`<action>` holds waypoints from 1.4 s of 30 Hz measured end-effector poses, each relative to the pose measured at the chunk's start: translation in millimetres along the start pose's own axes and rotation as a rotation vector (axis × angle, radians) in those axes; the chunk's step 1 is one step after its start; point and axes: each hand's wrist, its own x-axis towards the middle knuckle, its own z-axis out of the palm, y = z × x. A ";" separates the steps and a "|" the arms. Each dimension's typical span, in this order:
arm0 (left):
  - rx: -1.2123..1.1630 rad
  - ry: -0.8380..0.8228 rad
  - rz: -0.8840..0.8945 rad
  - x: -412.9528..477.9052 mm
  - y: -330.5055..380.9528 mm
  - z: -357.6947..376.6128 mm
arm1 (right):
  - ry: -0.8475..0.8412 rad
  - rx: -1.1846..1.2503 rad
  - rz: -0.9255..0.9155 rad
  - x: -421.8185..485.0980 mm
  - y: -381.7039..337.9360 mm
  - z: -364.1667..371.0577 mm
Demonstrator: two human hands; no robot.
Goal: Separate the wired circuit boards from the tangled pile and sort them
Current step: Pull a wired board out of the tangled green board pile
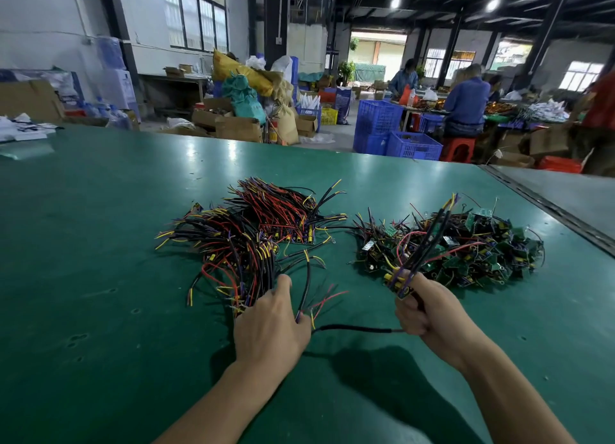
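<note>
One wired circuit board is gripped in the right hand. Its fingers are curled tight round the board's lower end, and the wires are fanned upward over the tangled pile. The pile is lying just beyond that hand, on the right of the bench. The left hand is laid on the near end of the sorted bundle, and a few wires are pinched at its inner edge between finger and thumb. A second aligned bundle is laid behind the first, touching it. A black cable is run between the two hands.

Blue crates are stacked on the floor past the far edge; their contents cannot be made out. Cardboard boxes and sacks are heaped further left. The bench top is green and scuffed, with lamp glare on it. Seated workers are seen at another table in the workshop hall.
</note>
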 end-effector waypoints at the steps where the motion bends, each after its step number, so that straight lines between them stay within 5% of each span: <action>1: 0.002 0.005 -0.004 0.0 -0.2 0.0 | -0.014 -0.005 0.002 -0.6 0.1 1.0; 6: -0.047 0.077 0.039 -2.3 1.2 -0.7 | -0.102 -0.007 0.030 -4.9 -1.2 9.4; 10: -0.392 0.153 0.226 -5.4 5.4 -3.1 | -0.167 0.006 0.089 -5.4 4.0 15.3; 15: -1.136 -0.326 -0.025 -11.4 24.0 -7.8 | -0.285 0.033 0.147 -7.1 11.5 20.9; 18: -1.246 -0.549 -0.118 -15.0 30.7 -9.7 | -0.357 -0.028 0.170 -6.7 14.1 24.0; 27: -1.453 -0.709 -0.262 -15.8 35.1 -16.1 | -0.300 -0.162 0.116 -7.2 13.1 29.1; 31: -1.468 -0.546 -0.333 -14.0 32.8 -15.6 | -0.281 -0.150 0.123 -4.3 16.5 24.9; 36: -1.327 -0.433 -0.012 -16.1 27.8 -14.8 | -0.285 -0.309 0.094 -3.1 17.9 28.8; 42: -1.496 -0.315 -0.015 -16.5 31.6 -9.2 | -0.333 -0.300 0.068 -2.9 19.9 30.7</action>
